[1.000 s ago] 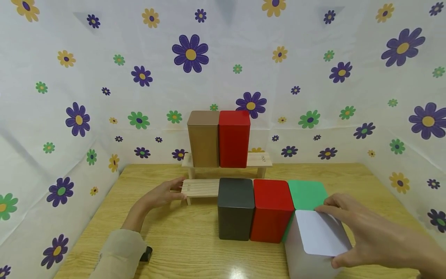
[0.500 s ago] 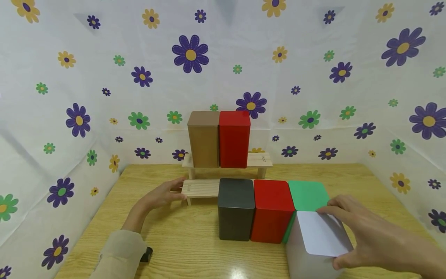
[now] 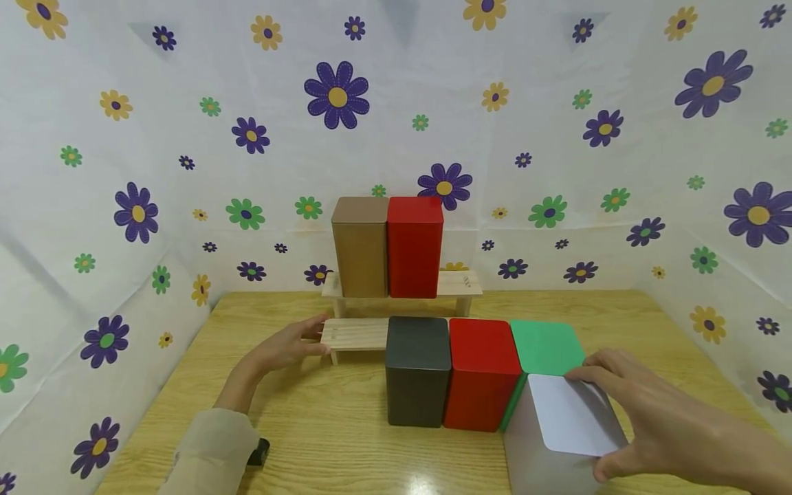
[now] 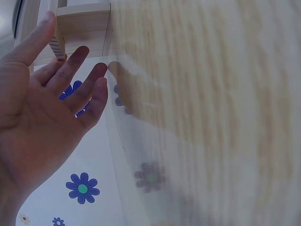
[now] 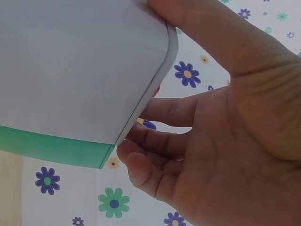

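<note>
At five o'clock on the tabletop point(image 3: 322, 440), the right hand point(image 3: 668, 426) was wrapped over the top of a white tin point(image 3: 569, 419), thumb on the near edge and fingers curled over the far side, gripping it. The tin looked tilted, its lid tipped toward the camera, and it sat touching the green tin point(image 3: 546, 347) just behind it at twelve o'clock.

Over at nine o'clock, the left hand point(image 3: 281, 347) lay relaxed, fingers straight, their tips touching the left end of the lower wooden step point(image 3: 354, 333) and holding nothing. The left wrist view agreed: an open palm against pale wood.

So how far along was this? By my reading, partway. Up on the upper wooden step point(image 3: 460, 282) at twelve o'clock, a brown tin point(image 3: 360, 247) and a red tin point(image 3: 415, 247) stood side by side, touching, with bare shelf to their right. On the lower level a black tin point(image 3: 419, 368), a second red tin point(image 3: 483, 371) and the green one stood in a tight row. The white tin, in hand, seemed the only piece not yet settled in a line.
</note>
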The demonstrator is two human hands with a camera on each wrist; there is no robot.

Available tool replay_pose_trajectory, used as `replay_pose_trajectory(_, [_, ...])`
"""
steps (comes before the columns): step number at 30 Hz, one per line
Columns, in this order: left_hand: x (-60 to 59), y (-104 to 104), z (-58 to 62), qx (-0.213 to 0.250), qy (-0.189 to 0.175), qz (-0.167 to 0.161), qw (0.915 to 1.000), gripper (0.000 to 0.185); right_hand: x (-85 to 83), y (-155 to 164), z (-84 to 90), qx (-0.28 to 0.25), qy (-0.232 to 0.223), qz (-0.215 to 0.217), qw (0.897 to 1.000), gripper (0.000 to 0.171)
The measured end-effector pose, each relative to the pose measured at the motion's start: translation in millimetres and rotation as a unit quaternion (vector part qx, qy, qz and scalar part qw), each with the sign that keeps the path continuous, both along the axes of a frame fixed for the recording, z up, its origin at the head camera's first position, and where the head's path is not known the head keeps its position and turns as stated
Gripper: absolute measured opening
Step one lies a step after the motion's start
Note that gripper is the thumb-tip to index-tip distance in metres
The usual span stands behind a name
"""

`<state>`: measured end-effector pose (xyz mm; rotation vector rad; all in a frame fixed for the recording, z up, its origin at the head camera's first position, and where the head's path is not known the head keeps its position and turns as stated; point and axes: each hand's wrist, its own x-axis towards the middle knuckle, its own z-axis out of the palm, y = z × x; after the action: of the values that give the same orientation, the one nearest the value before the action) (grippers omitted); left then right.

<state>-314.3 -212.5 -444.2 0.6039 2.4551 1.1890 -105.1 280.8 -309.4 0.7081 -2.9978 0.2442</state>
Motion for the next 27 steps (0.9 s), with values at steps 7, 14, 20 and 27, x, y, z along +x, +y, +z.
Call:
replay_pose_trajectory(7, [-0.5,-0.3,-0.5,0.002,0.002,-0.004,1.0,0.072,-5.6,8.6,3.9,-0.101,0.017,0.018,0.995,0.069])
replay_pose_trajectory(14, [0.9,-0.9,3.5,-0.011,0.012,-0.001,0.9999,0.072,-37.1,8.5,35.6,-0.182,0.021,0.058,0.981,0.05])
replay_pose_trajectory(20, [4.1,-1.5,6.0,-0.021,0.027,-0.007,0.9994,0.07,-70.8,-2.1,60.7,-0.233,0.004,0.06,0.971,0.044])
replay_pose_trajectory(27, [5.4,1.3,8.0,-0.023,0.019,-0.002,0.9996,0.072,-120.2,-8.4,81.7,-0.286,-0.025,0.032,0.957,0.041])
